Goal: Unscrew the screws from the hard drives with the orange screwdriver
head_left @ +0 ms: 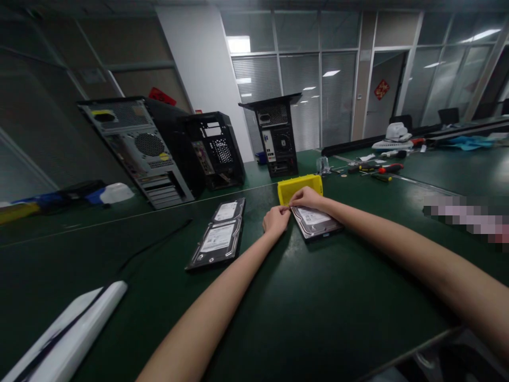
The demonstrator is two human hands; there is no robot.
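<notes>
A hard drive (316, 220) with a white label lies on the green table in front of a yellow plastic tray (299, 187). My left hand (277, 220) is closed beside the drive's far left corner, its fingertips pinched together. Over the drive's far edge, my right hand (308, 198) is closed too, and its fingertips nearly meet those of the left. Whatever sits between the fingers is too small to tell. To the left, a labelled hard drive (217, 243) lies flat, with another hard drive (227, 211) right behind it.
Black computer cases stand at the back: a large case (149, 148), an opened case (217, 151) and a slim case (277, 140). Screwdrivers (392, 168) lie at the back right. A white device (83, 329) with a black cable (155, 243) is at near left.
</notes>
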